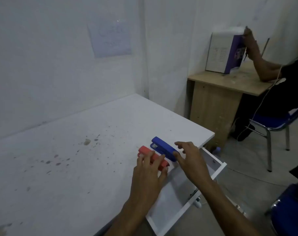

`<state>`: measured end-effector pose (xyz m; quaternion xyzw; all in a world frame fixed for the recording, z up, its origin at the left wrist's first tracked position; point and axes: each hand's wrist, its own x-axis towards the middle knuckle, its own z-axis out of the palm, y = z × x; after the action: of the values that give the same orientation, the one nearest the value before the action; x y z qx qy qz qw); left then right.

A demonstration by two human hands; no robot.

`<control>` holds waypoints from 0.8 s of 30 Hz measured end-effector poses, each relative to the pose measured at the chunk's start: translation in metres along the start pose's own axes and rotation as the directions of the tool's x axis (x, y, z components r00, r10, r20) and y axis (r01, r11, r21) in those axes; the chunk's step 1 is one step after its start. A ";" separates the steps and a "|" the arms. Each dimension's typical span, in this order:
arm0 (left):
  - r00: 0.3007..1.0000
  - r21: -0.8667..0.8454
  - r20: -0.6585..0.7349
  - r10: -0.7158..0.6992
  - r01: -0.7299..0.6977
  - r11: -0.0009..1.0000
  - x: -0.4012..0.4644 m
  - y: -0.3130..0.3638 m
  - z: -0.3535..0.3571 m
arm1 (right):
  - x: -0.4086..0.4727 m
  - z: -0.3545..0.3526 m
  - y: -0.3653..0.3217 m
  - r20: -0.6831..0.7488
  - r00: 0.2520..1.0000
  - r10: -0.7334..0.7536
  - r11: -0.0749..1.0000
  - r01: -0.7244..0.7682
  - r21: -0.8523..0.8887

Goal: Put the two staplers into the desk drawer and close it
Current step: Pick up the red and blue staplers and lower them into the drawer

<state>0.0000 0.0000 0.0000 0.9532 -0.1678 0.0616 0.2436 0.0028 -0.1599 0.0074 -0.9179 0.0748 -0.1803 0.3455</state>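
Observation:
A red stapler (144,149) and a blue stapler (163,145) lie side by side on the white desk (76,159), close to its right edge. My left hand (148,174) lies over the near half of the red stapler, fingers curled across its top and thumb at its near end. My right hand (190,160) hovers at the blue stapler's near end with fingers spread; the thumb touches that end. Below the desk's right edge the white drawer (172,193) stands pulled out, and nothing shows on the visible part of its floor.
A wooden desk (213,103) stands at the back right with a white and purple box (219,53) on it, held by another person's hand (250,43). Blue chairs (272,123) stand to the right. A white cable (257,113) hangs down to the floor.

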 end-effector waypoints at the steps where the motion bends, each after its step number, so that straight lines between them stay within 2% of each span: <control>1: 1.000 0.031 0.022 -0.001 0.000 1.000 0.002 -0.001 0.002 | 0.004 0.003 0.000 0.019 1.000 0.006 1.000 -0.006 -0.018; 3: 1.000 0.057 -0.012 0.006 -0.005 0.998 0.004 -0.004 0.005 | 0.008 0.009 0.001 0.032 0.999 -0.023 0.999 0.023 -0.023; 8: 0.980 -0.065 -0.196 0.017 -0.030 0.997 0.004 -0.006 0.002 | 0.008 0.020 0.003 0.054 0.997 -0.046 0.996 0.050 -0.078; 10: 0.974 -0.098 -0.226 -0.005 -0.018 0.995 0.003 -0.008 -0.002 | 0.007 0.020 0.004 0.050 0.998 -0.036 0.996 0.040 -0.084; 18: 0.985 -0.205 -0.119 -0.128 0.102 0.973 -0.006 -0.024 -0.020 | -0.020 -0.001 0.013 0.045 0.999 0.007 1.000 -0.006 -0.028; 24: 0.983 -0.170 -0.004 -0.186 0.183 0.968 -0.008 -0.031 -0.031 | -0.045 -0.020 0.018 0.029 0.998 0.047 0.994 -0.050 0.094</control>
<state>0.0019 0.0428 0.0123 0.9399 -0.0806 0.0339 0.3300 -0.0464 -0.1741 -0.0030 -0.9008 0.0837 -0.1627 0.3938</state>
